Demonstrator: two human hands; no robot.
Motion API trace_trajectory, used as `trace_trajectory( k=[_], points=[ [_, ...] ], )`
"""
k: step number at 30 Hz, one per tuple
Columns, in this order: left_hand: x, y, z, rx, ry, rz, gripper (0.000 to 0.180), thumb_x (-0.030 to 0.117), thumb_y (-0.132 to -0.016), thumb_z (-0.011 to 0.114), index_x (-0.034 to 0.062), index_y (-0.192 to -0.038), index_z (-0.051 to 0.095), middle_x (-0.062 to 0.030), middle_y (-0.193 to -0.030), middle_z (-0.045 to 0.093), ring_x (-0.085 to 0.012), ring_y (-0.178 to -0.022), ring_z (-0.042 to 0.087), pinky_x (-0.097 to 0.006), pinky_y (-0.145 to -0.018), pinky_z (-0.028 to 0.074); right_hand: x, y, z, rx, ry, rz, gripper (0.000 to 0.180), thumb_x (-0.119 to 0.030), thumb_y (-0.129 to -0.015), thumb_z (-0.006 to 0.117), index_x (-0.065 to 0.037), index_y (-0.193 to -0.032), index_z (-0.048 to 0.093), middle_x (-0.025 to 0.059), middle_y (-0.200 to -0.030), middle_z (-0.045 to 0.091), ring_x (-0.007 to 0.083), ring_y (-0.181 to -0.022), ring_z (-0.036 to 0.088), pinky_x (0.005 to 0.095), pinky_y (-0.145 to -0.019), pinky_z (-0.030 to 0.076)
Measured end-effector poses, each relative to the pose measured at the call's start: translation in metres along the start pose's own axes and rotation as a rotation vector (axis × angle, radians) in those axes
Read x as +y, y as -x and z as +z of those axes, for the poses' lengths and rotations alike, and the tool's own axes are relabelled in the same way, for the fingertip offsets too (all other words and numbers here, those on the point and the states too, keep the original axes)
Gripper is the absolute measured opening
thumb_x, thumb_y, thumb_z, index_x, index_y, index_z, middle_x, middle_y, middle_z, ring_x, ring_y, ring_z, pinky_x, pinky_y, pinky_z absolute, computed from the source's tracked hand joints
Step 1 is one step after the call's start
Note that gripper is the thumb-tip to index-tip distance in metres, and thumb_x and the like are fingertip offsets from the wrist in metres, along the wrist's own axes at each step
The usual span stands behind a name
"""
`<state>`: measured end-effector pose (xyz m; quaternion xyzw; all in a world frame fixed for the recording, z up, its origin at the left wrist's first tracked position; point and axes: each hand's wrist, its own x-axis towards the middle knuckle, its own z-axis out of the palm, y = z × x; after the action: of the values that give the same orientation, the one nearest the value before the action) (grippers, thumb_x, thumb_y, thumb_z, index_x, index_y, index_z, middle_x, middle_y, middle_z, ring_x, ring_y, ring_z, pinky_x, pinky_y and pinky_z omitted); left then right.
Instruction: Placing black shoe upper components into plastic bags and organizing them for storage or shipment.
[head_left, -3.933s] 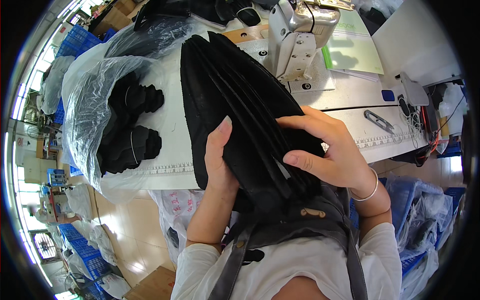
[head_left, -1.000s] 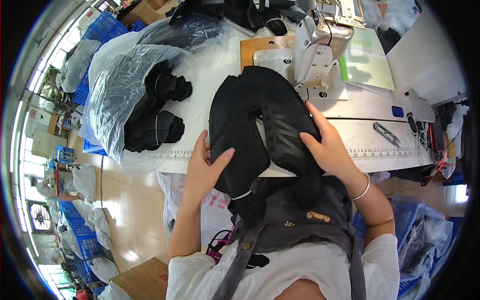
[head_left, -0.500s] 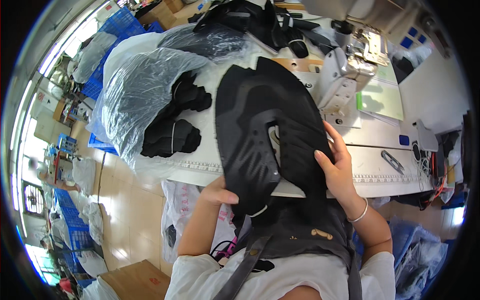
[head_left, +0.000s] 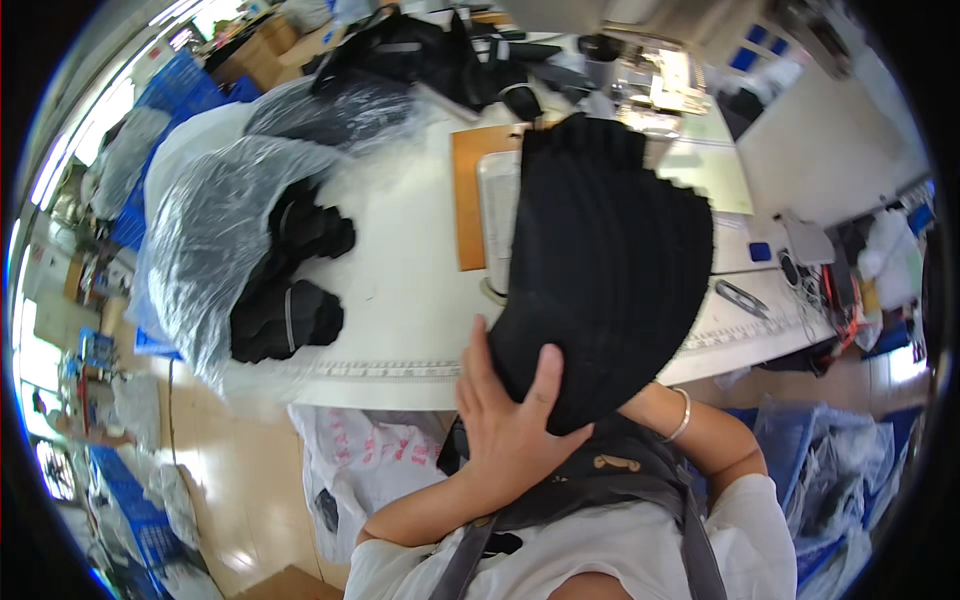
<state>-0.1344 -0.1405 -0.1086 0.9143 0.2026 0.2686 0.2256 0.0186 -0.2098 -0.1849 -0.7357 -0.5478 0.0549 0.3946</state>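
A thick stack of black shoe uppers (head_left: 610, 260) is held up in front of me above the table's front edge. Its layered, jagged edges are fanned toward the far end and the right side. My left hand (head_left: 510, 430) grips the near left end, its thumb lying on the top face and its index finger along the left side. Only the base of my right hand (head_left: 645, 402) shows, reaching under the near right part of the stack. The stack hides its fingers.
A white sewing machine (head_left: 655, 95) stands behind the stack on the white table (head_left: 400, 260). Thread snips (head_left: 741, 298) lie at right. Clear plastic bags (head_left: 225, 230) and banded black bundles (head_left: 295, 320) fill the left side. More black pieces (head_left: 400, 55) lie at the back.
The stack has turned from its flat, U-shaped face to its fanned layers and moved right. My left hand has come across to its near end; my right hand has gone underneath.
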Motion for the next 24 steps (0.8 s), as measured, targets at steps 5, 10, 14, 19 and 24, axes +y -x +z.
trace_trajectory(
  k=[5, 10, 14, 19, 24],
  points=[
    [0.000, 0.004, 0.002, 0.038, -0.047, 0.063, 0.098, 0.030, -0.049, 0.083, 0.0147, -0.132, 0.034, -0.0377, -0.133, 0.017, -0.0529, -0.118, 0.028, -0.056, -0.091, 0.029, -0.002, 0.000, 0.006, -0.010, -0.208, -0.007, 0.054, -0.018, -0.085, 0.057, -0.003, -0.132, 0.037, 0.0142, -0.135, 0.040, 0.0296, -0.125, 0.037, 0.0355, -0.105, 0.029],
    [-0.023, -0.008, -0.017, -0.119, 0.457, 0.084, 0.109, 0.024, -0.059, 0.080, -0.0024, -0.140, 0.011, -0.0313, -0.136, 0.020, -0.0450, -0.125, 0.028, -0.050, -0.102, 0.026, -0.030, -0.023, -0.029, 0.213, -0.418, 0.107, 0.053, -0.005, -0.083, 0.054, 0.001, -0.132, 0.035, 0.0227, -0.123, 0.050, 0.0309, -0.115, 0.049, 0.0343, -0.097, 0.037],
    [-0.064, -0.029, -0.042, -0.175, 2.036, -0.457, 0.093, 0.035, -0.070, 0.062, -0.0043, -0.139, 0.014, -0.0256, -0.141, 0.023, -0.0421, -0.125, 0.033, -0.051, -0.100, 0.034, -0.029, -0.039, -0.052, 0.117, -0.547, 0.152, 0.053, -0.002, -0.086, 0.051, 0.002, -0.135, 0.030, 0.0188, -0.129, 0.045, 0.0236, -0.119, 0.044, 0.0297, -0.099, 0.032],
    [-0.066, -0.027, -0.039, 0.057, 1.547, -1.059, 0.053, 0.024, -0.075, 0.049, -0.0050, -0.120, 0.048, -0.0204, -0.117, 0.055, -0.0338, -0.107, 0.055, -0.048, -0.096, 0.041, -0.047, -0.048, -0.044, 0.227, 0.661, -0.202, 0.044, -0.006, -0.072, 0.059, -0.002, -0.115, 0.052, 0.0166, -0.117, 0.053, 0.0336, -0.105, 0.052, 0.0472, -0.094, 0.036],
    [-0.062, -0.017, -0.034, 0.098, 1.749, -1.078, 0.043, 0.029, -0.081, 0.051, -0.0009, -0.112, 0.055, -0.0130, -0.108, 0.061, -0.0258, -0.096, 0.060, -0.037, -0.088, 0.046, -0.100, -0.025, -0.032, -0.167, -0.024, -0.618, 0.037, -0.011, -0.064, 0.067, 0.001, -0.098, 0.060, 0.0124, -0.103, 0.057, 0.0268, -0.089, 0.057, 0.0371, -0.074, 0.049]
  ],
)
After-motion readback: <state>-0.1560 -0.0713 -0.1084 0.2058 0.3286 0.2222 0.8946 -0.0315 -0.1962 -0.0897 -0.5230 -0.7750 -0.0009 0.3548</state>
